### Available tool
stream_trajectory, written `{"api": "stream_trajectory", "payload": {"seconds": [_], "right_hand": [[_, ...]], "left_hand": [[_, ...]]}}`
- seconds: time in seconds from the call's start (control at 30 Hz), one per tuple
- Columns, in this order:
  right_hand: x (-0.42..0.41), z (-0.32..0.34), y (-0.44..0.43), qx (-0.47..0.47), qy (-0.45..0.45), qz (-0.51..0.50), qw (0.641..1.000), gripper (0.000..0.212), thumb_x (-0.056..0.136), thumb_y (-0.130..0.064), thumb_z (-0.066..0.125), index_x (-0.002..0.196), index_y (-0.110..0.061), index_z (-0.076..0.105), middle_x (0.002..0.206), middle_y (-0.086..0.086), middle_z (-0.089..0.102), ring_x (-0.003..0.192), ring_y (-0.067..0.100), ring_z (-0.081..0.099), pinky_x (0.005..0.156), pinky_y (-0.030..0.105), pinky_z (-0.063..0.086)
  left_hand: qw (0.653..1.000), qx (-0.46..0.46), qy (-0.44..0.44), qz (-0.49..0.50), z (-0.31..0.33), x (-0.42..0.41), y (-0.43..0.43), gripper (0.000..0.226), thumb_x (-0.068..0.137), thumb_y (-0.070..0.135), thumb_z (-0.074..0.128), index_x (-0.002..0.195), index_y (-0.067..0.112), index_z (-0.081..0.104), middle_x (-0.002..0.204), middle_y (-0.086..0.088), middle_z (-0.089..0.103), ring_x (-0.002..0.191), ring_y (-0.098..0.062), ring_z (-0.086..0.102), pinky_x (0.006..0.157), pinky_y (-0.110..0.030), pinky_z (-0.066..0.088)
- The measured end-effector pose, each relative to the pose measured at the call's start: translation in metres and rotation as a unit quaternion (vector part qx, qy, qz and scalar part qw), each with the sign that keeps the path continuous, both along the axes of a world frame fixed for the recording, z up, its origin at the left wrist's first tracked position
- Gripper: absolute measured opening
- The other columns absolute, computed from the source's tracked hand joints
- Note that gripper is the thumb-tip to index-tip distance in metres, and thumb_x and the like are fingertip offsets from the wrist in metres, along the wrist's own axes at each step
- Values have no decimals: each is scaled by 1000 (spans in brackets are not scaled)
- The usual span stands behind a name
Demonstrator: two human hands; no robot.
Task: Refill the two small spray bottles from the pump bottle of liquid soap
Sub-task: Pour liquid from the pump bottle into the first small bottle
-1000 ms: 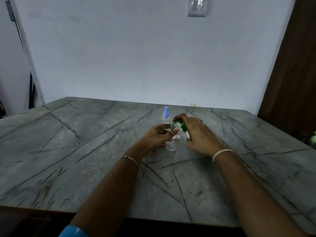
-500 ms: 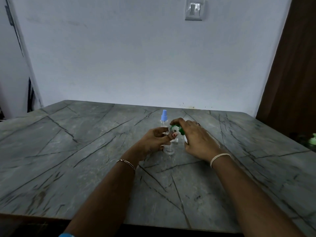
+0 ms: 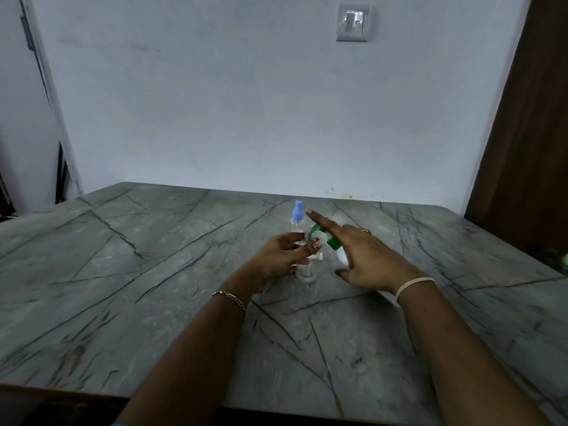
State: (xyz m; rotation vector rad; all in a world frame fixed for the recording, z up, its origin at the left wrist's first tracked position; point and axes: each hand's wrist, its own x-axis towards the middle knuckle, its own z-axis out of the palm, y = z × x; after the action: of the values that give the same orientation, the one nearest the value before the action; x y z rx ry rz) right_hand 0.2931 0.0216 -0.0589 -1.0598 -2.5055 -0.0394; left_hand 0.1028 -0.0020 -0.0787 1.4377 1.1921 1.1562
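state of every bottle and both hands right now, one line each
small clear spray bottle with blue cap: upright, capped, untouched
second small clear bottle: upright, top looks open, pinched near the neck by left hand
white pump bottle with green pump head: tilted, nozzle at the second bottle's mouth, gripped by right hand
right index finger: straight, off the pump

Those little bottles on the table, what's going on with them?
A person is filling one with soap. The left hand holds a small clear bottle with no cap on the table. The right hand tips the white pump bottle so its green nozzle points at the opening, forefinger stretched out above the pump. The second small bottle, blue cap on, stands just behind.
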Motion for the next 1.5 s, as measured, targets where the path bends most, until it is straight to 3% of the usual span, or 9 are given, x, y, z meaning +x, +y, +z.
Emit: {"api": "stream_trajectory", "payload": {"seconds": [0.13, 0.27, 0.43, 0.57, 0.67, 0.8, 1.0, 1.27, 1.5], "right_hand": [[-5, -6, 3, 13, 21, -10, 1000, 100, 78, -5, 63, 135, -62, 5, 109, 5, 56, 97, 25, 53, 85, 43, 50], [-11, -8, 4, 28, 31, -18, 999, 89, 76, -4, 65, 133, -52, 16, 119, 4, 56, 105, 27, 54, 90, 47, 48], [-13, -8, 1, 58, 48, -13, 997, 80, 75, -4, 64, 131, -43, 24, 110, 2, 55, 102, 26, 53, 89, 45, 47], [-11, -9, -1, 63, 29, -20, 997, 87, 77, -4, 62, 136, -48, 17, 103, 3, 54, 98, 26, 52, 84, 42, 49], [-7, -8, -3, 60, 13, -26, 998, 97, 79, -4, 60, 140, -55, 5, 96, 2, 51, 91, 23, 50, 80, 38, 48], [-8, -8, -5, 54, 18, -29, 998, 88, 79, -4, 59, 138, -51, 14, 97, 2, 51, 91, 24, 51, 80, 38, 48], [-14, -8, -3, 69, 28, -29, 997, 79, 77, -5, 63, 135, -41, 24, 103, 2, 52, 99, 26, 52, 85, 38, 47], [-10, -9, -5, 83, -5, -50, 995, 101, 80, -4, 58, 143, -57, -2, 97, 2, 47, 92, 23, 48, 81, 38, 49], [-13, -7, -6, 69, 18, -39, 997, 79, 78, -6, 63, 137, -41, 25, 105, 3, 53, 101, 25, 51, 86, 39, 48]], "left_hand": [[1000, -3, -2, 12, 1, 1, 0, 42, 84, 34, 67, 122, 18, 58, 114, -3, 68, 95, -12, 66, 58, -13, 51], [1000, 2, -1, 16, -1, 1, 0, 54, 81, 33, 71, 129, 18, 53, 113, -4, 69, 97, -13, 67, 68, -19, 52], [1000, -3, -7, 9, -1, 1, 2, 53, 80, 31, 73, 127, 15, 53, 113, -6, 69, 99, -16, 68, 74, -23, 53], [1000, -5, -20, 1, -2, 0, 2, 43, 81, 28, 72, 120, 21, 54, 110, -2, 69, 98, -14, 67, 70, -19, 52], [1000, -3, -8, -6, -4, -1, 2, 57, 79, 30, 74, 129, 14, 53, 111, -3, 70, 98, -13, 68, 77, -24, 55], [1000, 4, -24, -11, -4, -1, 2, 49, 81, 25, 73, 126, 14, 57, 107, -5, 71, 91, -11, 68, 71, -20, 55], [1000, 0, -27, -14, -5, -1, 4, 26, 81, 23, 72, 105, 25, 62, 111, -8, 70, 100, -19, 67, 85, -31, 55], [1000, 6, -24, -15, -7, -2, 6, 49, 81, 26, 73, 126, 14, 57, 109, -6, 70, 97, -15, 68, 80, -26, 56], [999, 12, -29, -20, -7, -1, 4, 41, 82, 23, 71, 121, 14, 59, 107, -4, 70, 92, -12, 68, 78, -26, 57]]}}
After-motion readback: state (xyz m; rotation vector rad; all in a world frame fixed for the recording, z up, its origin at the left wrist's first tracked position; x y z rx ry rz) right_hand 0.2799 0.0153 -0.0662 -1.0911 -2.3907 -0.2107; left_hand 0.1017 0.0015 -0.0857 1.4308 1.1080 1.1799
